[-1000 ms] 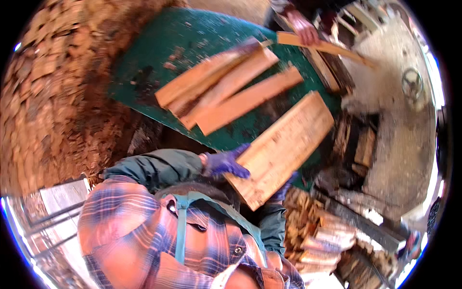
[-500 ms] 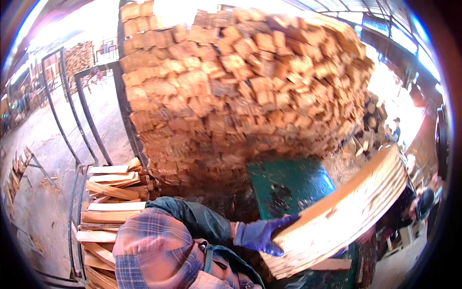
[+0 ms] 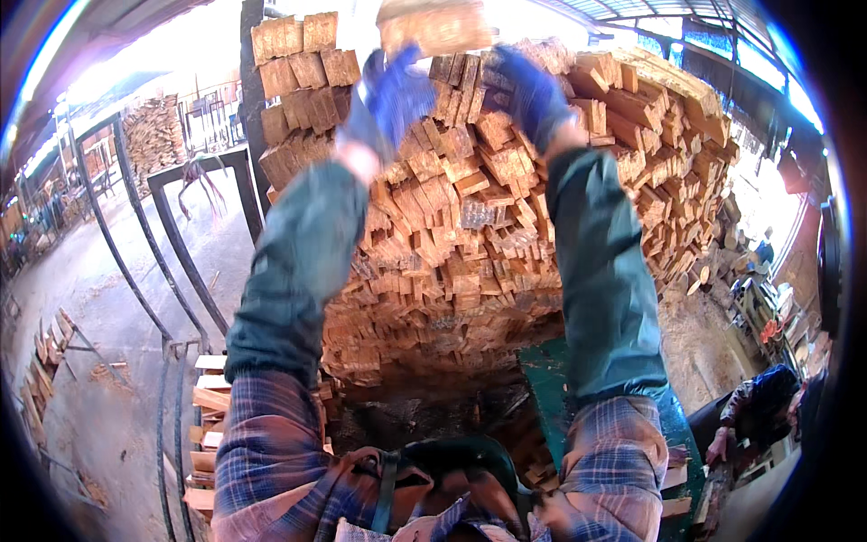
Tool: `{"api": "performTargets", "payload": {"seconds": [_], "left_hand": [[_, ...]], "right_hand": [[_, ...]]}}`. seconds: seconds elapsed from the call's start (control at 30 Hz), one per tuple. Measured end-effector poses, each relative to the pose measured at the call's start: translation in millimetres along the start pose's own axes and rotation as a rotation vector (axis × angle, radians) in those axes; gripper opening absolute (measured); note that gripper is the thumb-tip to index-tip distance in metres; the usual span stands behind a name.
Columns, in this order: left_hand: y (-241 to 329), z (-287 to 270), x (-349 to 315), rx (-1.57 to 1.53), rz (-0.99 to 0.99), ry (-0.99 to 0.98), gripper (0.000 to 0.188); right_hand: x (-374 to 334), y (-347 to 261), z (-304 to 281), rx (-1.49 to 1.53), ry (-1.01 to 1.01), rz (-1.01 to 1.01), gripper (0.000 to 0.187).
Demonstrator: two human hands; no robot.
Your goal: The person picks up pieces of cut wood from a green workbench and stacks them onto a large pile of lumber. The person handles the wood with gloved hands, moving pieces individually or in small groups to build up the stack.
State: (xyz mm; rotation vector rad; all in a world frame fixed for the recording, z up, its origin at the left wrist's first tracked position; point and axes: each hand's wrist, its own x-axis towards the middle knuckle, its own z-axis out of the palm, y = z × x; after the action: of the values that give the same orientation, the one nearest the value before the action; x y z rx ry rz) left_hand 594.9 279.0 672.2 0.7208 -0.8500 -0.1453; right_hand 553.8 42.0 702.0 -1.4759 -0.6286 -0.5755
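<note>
Both my arms reach up to the top of the tall stack of split firewood (image 3: pixel 452 262). A thick split log (image 3: pixel 433 27), its end face toward me and blurred by motion, is above the stack's upper edge. My left hand (image 3: pixel 393 101), in a blue glove, grips its lower left side, with thumb and fingers apart around the corner. My right hand (image 3: pixel 528 95), also in a blue glove, is at its lower right side. Motion smears the fingers of both hands, and the log's far part is hidden.
Split sticks lie in a metal rack (image 3: pixel 172 452) at the lower left. A green metal surface (image 3: pixel 546 384) lies below my right arm. Dark metal frames (image 3: pixel 194 235) stand at the left. Another person (image 3: pixel 759 406) bends at the lower right, near loose wood.
The split log has gone from low at the right, in my left hand, up to the top of the stack. Both arms are now stretched up, and the view has turned.
</note>
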Motion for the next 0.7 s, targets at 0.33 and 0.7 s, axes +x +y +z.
{"api": "performTargets", "payload": {"seconds": [0.33, 0.7], "left_hand": [[-400, -26, -246, 0.623, -0.733, -0.519, 0.032], [-639, 301, -426, 0.740, -0.657, -1.252, 0.087]], "right_hand": [[-471, 132, -27, -0.360, 0.735, 0.455, 0.029], [-930, -52, -143, -1.344, 1.959, 0.956, 0.061]]}}
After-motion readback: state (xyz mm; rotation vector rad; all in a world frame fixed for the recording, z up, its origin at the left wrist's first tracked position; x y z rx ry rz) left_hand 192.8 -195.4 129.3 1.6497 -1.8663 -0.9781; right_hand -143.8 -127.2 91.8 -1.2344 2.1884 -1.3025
